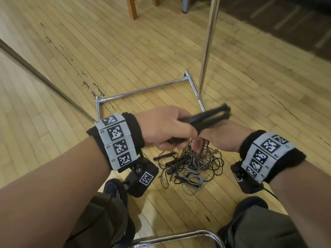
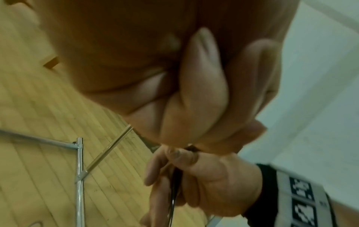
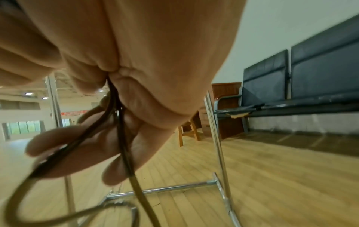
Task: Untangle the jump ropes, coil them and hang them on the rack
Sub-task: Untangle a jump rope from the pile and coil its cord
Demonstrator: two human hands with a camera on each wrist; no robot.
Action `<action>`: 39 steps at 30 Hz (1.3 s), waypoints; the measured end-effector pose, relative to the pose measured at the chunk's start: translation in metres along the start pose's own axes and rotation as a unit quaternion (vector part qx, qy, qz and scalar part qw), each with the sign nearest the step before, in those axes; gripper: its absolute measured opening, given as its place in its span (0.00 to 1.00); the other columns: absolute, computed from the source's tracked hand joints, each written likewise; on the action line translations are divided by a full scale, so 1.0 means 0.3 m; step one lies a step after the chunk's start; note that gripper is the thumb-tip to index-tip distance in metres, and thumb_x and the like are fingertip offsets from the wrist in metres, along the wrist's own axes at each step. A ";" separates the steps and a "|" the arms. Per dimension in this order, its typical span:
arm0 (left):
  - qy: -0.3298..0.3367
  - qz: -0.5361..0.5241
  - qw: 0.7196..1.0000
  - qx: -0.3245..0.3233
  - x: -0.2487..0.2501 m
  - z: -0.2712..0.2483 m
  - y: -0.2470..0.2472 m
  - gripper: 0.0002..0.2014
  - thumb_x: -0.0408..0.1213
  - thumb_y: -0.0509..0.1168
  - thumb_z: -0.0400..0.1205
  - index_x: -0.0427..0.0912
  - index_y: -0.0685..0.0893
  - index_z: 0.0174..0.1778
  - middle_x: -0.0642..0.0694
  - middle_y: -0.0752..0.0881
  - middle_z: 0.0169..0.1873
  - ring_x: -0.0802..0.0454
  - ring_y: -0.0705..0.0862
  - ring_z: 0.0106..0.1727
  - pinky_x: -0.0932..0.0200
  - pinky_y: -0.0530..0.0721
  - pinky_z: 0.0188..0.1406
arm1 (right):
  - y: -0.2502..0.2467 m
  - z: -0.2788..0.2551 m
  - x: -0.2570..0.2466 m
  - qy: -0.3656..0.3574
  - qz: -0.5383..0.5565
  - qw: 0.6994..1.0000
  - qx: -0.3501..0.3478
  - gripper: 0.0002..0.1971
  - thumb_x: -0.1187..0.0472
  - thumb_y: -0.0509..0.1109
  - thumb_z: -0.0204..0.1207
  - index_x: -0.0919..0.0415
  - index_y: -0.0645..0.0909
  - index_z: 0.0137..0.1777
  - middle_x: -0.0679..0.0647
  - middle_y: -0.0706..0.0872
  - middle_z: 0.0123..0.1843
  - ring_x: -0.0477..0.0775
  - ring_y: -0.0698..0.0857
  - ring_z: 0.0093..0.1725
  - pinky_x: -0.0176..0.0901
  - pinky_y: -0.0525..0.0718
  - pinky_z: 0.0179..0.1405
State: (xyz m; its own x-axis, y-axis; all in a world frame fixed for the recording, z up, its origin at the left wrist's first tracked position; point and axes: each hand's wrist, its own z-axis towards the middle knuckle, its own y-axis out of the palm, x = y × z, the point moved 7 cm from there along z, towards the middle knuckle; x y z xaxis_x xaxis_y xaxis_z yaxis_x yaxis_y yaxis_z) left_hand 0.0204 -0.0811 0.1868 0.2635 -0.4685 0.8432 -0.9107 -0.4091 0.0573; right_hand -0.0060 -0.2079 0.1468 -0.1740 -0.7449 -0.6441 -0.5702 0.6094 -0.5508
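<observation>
My left hand (image 1: 166,127) grips a pair of black jump-rope handles (image 1: 211,116) that stick out to the upper right, blurred. Just below it, my right hand (image 1: 215,140) pinches the brown cord (image 3: 124,145) that runs down from those handles. The cord drops into a tangle of brown and grey ropes (image 1: 193,167) on the floor between my feet. In the left wrist view the left hand (image 2: 194,92) is a closed fist above the right hand (image 2: 204,173). The chrome rack has its base frame (image 1: 143,90) on the floor and an upright pole (image 1: 208,42) just beyond the tangle.
Loose black handles (image 1: 164,156) lie at the tangle's left edge. A second rack pole (image 1: 44,77) slants across the left. A wooden chair leg (image 1: 132,8) stands far back, dark benches (image 3: 310,69) line the right wall, and a chrome tube (image 1: 179,237) sits at my knees.
</observation>
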 end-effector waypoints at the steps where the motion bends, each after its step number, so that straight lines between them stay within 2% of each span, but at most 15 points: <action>1: -0.022 0.037 0.999 -0.015 -0.012 0.001 0.011 0.05 0.36 0.69 0.80 0.42 0.83 0.50 0.43 0.85 0.28 0.53 0.73 0.16 0.66 0.69 0.13 | -0.009 0.002 0.004 -0.007 -0.027 1.000 0.010 0.14 0.49 0.55 0.86 0.37 0.80 0.43 0.29 0.88 0.35 0.33 0.85 0.38 0.41 0.83 0.51; 4: -0.066 0.104 0.992 -0.029 -0.038 0.003 0.010 0.04 0.33 0.70 0.84 0.44 0.82 0.51 0.44 0.86 0.29 0.52 0.75 0.18 0.65 0.71 0.16 | -0.044 0.003 0.013 -0.037 -0.048 0.997 0.045 0.11 0.56 0.64 0.84 0.39 0.82 0.42 0.33 0.88 0.38 0.34 0.85 0.40 0.42 0.83 0.46; 7: -0.119 0.227 0.966 -0.043 -0.070 0.010 0.002 0.07 0.35 0.71 0.83 0.47 0.83 0.55 0.47 0.89 0.29 0.52 0.78 0.20 0.61 0.77 0.22 | -0.077 0.000 0.018 -0.048 -0.039 0.994 0.093 0.12 0.55 0.74 0.82 0.42 0.85 0.37 0.30 0.86 0.35 0.33 0.84 0.35 0.29 0.76 0.33; 10: -0.173 0.351 0.919 -0.048 -0.117 0.030 0.042 0.07 0.42 0.71 0.82 0.53 0.82 0.55 0.52 0.90 0.28 0.55 0.81 0.21 0.59 0.82 0.29 | -0.089 -0.015 -0.023 -0.062 -0.086 0.986 0.128 0.13 0.46 0.73 0.82 0.46 0.84 0.35 0.40 0.84 0.30 0.42 0.80 0.32 0.33 0.71 0.30; 13: -0.198 0.401 0.895 -0.002 -0.151 0.061 0.056 0.06 0.44 0.70 0.83 0.47 0.85 0.51 0.52 0.90 0.28 0.55 0.81 0.20 0.60 0.83 0.24 | -0.060 -0.044 -0.114 -0.101 -0.221 0.963 0.117 0.17 0.44 0.65 0.86 0.47 0.75 0.36 0.46 0.80 0.32 0.48 0.80 0.35 0.45 0.77 0.34; 17: -0.195 0.276 0.930 0.147 -0.137 0.080 -0.056 0.07 0.37 0.64 0.89 0.39 0.84 0.57 0.46 0.89 0.32 0.53 0.82 0.18 0.63 0.80 0.17 | -0.080 -0.094 -0.198 -0.113 -0.337 0.920 0.164 0.12 0.49 0.58 0.87 0.46 0.70 0.41 0.45 0.75 0.33 0.44 0.73 0.32 0.42 0.66 0.29; 20: -0.162 0.062 0.957 0.231 -0.134 0.062 -0.130 0.08 0.33 0.65 0.90 0.35 0.80 0.63 0.39 0.92 0.41 0.47 0.91 0.28 0.56 0.89 0.23 | -0.075 -0.100 -0.175 -0.088 -0.296 0.938 0.155 0.12 0.47 0.53 0.89 0.47 0.70 0.45 0.45 0.76 0.34 0.43 0.74 0.33 0.42 0.66 0.28; 22: -0.121 -0.047 0.963 0.236 -0.132 0.053 -0.147 0.09 0.29 0.69 0.88 0.31 0.81 0.62 0.34 0.91 0.47 0.39 0.94 0.39 0.52 0.94 0.32 | -0.048 -0.087 -0.145 -0.075 -0.250 0.958 0.123 0.14 0.46 0.50 0.91 0.47 0.69 0.45 0.47 0.78 0.34 0.45 0.76 0.32 0.44 0.69 0.29; 23: -0.103 -0.076 0.966 0.225 -0.128 0.053 -0.149 0.09 0.26 0.70 0.86 0.30 0.81 0.60 0.33 0.90 0.47 0.39 0.92 0.39 0.54 0.94 0.31 | -0.033 -0.078 -0.128 -0.069 -0.227 0.965 0.107 0.14 0.46 0.50 0.91 0.47 0.69 0.45 0.49 0.79 0.33 0.46 0.76 0.32 0.45 0.70 0.29; 26: -0.067 -0.106 0.981 0.148 -0.116 0.057 -0.132 0.11 0.24 0.74 0.80 0.34 0.81 0.55 0.36 0.82 0.34 0.47 0.80 0.24 0.63 0.82 0.17 | -0.010 -0.048 -0.076 -0.054 -0.172 0.980 0.080 0.13 0.47 0.53 0.92 0.48 0.71 0.46 0.50 0.82 0.35 0.50 0.80 0.33 0.48 0.75 0.31; 28: -0.047 -0.117 0.988 0.085 -0.101 0.057 -0.105 0.11 0.31 0.78 0.77 0.39 0.82 0.49 0.36 0.76 0.29 0.51 0.75 0.18 0.64 0.72 0.13 | -0.012 -0.032 -0.046 -0.046 -0.157 0.983 0.083 0.13 0.47 0.54 0.92 0.49 0.75 0.50 0.50 0.84 0.37 0.50 0.82 0.36 0.48 0.79 0.33; 30: -0.026 -0.115 0.991 0.070 -0.084 0.056 -0.092 0.13 0.44 0.80 0.80 0.42 0.84 0.43 0.34 0.75 0.33 0.52 0.73 0.18 0.65 0.69 0.13 | -0.017 -0.022 -0.021 -0.036 -0.153 0.983 0.093 0.14 0.47 0.54 0.92 0.51 0.78 0.53 0.49 0.84 0.38 0.48 0.82 0.37 0.46 0.76 0.32; 32: -0.009 -0.126 0.987 0.102 -0.074 0.058 -0.093 0.17 0.53 0.75 0.84 0.41 0.85 0.42 0.39 0.81 0.32 0.54 0.75 0.17 0.66 0.72 0.11 | -0.020 -0.013 0.000 -0.023 -0.141 0.985 0.100 0.16 0.46 0.54 0.92 0.52 0.79 0.51 0.51 0.84 0.38 0.48 0.82 0.37 0.45 0.74 0.32; 35: 0.008 -0.149 0.978 0.146 -0.065 0.063 -0.091 0.18 0.50 0.70 0.88 0.35 0.85 0.46 0.40 0.86 0.30 0.52 0.79 0.17 0.65 0.73 0.10 | -0.019 -0.003 0.017 -0.019 -0.112 0.988 0.106 0.19 0.44 0.57 0.90 0.54 0.79 0.43 0.53 0.84 0.38 0.50 0.82 0.36 0.46 0.74 0.32; 39: -0.010 -0.192 0.948 0.252 -0.083 0.049 -0.138 0.15 0.43 0.63 0.91 0.33 0.82 0.48 0.41 0.86 0.28 0.50 0.79 0.19 0.64 0.72 0.10 | -0.014 0.015 0.044 -0.010 -0.105 0.988 0.111 0.23 0.42 0.60 0.89 0.60 0.79 0.41 0.56 0.83 0.40 0.53 0.80 0.36 0.45 0.73 0.32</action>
State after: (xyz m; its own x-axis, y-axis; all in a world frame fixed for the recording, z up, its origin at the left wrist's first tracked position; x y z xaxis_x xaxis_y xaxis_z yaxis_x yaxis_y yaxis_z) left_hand 0.0561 -0.0641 0.1556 0.5552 -0.2229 0.8013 -0.4799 -0.8727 0.0898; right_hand -0.0023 -0.2192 0.1383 -0.0534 -0.8568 -0.5129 -0.4008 0.4889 -0.7749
